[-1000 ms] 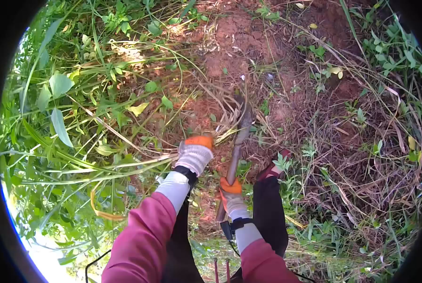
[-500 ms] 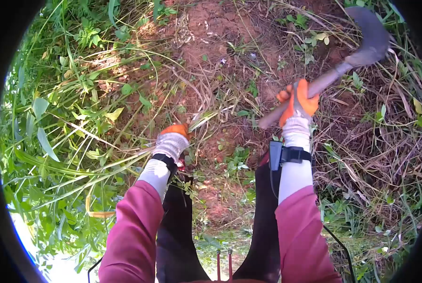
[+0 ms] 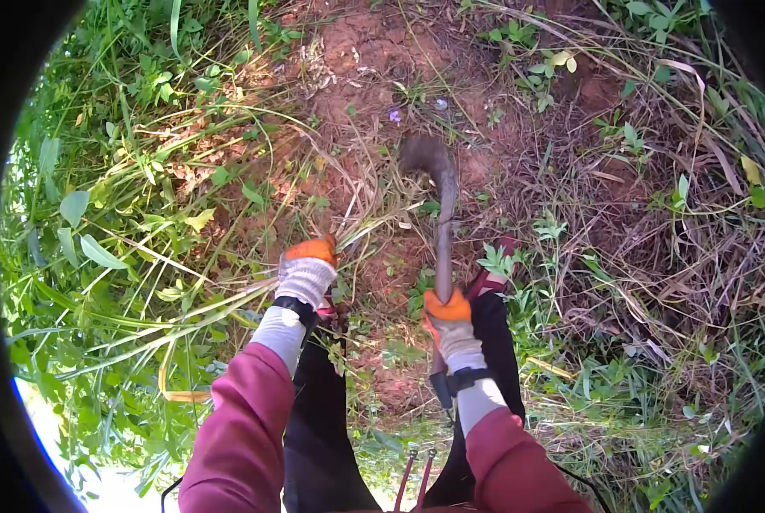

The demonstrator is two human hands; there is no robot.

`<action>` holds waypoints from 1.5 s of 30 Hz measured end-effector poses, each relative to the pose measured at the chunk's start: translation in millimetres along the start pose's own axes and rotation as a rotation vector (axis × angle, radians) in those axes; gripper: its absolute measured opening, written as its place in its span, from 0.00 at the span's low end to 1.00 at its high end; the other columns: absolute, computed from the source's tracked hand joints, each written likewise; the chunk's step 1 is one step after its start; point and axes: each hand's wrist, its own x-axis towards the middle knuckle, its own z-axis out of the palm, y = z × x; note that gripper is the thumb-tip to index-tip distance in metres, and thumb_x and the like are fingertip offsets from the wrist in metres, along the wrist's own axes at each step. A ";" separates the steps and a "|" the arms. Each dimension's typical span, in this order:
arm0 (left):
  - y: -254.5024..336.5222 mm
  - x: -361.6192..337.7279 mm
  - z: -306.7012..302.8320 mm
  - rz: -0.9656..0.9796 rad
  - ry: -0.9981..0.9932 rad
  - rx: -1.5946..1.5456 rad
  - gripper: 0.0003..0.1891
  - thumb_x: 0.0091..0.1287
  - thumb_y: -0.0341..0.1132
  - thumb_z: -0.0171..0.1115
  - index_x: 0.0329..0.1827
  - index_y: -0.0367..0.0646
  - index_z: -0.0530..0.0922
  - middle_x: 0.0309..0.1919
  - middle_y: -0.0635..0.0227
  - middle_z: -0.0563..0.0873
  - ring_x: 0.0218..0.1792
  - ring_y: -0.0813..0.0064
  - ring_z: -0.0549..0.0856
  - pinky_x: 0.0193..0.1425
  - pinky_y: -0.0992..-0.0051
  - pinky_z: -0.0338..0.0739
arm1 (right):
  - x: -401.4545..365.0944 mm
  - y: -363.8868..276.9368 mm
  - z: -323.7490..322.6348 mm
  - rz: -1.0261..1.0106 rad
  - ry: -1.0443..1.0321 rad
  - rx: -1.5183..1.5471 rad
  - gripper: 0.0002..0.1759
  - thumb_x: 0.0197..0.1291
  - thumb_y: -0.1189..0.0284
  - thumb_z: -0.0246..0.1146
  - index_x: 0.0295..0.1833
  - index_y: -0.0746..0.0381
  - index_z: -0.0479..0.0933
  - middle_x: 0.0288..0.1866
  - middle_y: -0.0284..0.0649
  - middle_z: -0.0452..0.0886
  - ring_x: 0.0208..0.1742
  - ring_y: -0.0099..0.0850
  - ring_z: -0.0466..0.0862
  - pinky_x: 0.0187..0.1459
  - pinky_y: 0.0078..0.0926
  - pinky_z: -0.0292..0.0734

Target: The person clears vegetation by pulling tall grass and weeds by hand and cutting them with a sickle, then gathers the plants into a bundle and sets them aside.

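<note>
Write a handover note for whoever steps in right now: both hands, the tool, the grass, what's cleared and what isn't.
Left hand: gloved, closed around a bundle of long grass stalks, holding it low by the ground.
Right hand: gloved, gripping the sickle by its handle. The curved blade points away from the body, down among the stems just right of the left hand.
Done: a patch of bare red soil is exposed ahead.
Left: the gripped stalks do not look severed. Dense green grass stands on the left and a dry tangle on the right.
Caution: the blade is close to the left hand and to the feet.
</note>
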 end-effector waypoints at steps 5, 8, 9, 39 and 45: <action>5.3 7.6 18.2 -0.054 -0.017 0.044 0.12 0.63 0.45 0.58 0.43 0.51 0.79 0.34 0.59 0.87 0.37 0.55 0.87 0.38 0.58 0.81 | 11.6 -148.6 38.8 -0.334 0.304 -0.066 0.13 0.57 0.72 0.66 0.42 0.65 0.71 0.18 0.36 0.73 0.14 0.23 0.73 0.12 0.21 0.64; 4.8 6.2 28.1 0.004 0.037 -0.003 0.08 0.63 0.41 0.57 0.42 0.52 0.79 0.31 0.62 0.87 0.35 0.56 0.88 0.34 0.57 0.81 | 11.7 -249.8 74.5 -0.776 0.236 0.065 0.09 0.58 0.72 0.65 0.39 0.64 0.73 0.19 0.34 0.74 0.15 0.23 0.74 0.16 0.21 0.68; 2.8 7.6 35.1 0.050 0.080 -0.037 0.08 0.63 0.39 0.56 0.42 0.52 0.79 0.31 0.63 0.88 0.34 0.56 0.88 0.33 0.57 0.81 | 2.6 -283.4 88.1 -0.832 0.207 0.083 0.09 0.59 0.71 0.65 0.39 0.64 0.74 0.21 0.35 0.75 0.17 0.23 0.75 0.19 0.22 0.72; 36.3 3.9 53.5 -0.074 -0.170 -0.116 0.18 0.72 0.47 0.42 0.52 0.50 0.77 0.33 0.53 0.87 0.36 0.51 0.86 0.39 0.55 0.78 | 147.6 -233.2 -18.0 -0.276 0.007 -0.663 0.18 0.55 0.69 0.67 0.47 0.65 0.72 0.22 0.36 0.76 0.17 0.25 0.75 0.16 0.25 0.70; 53.7 4.2 50.2 -0.107 -0.251 -0.076 0.18 0.71 0.43 0.42 0.59 0.54 0.73 0.35 0.53 0.87 0.34 0.49 0.86 0.40 0.51 0.77 | 125.1 -131.0 -48.8 0.050 0.014 -0.470 0.15 0.56 0.73 0.66 0.47 0.63 0.72 0.23 0.33 0.73 0.18 0.23 0.74 0.18 0.24 0.71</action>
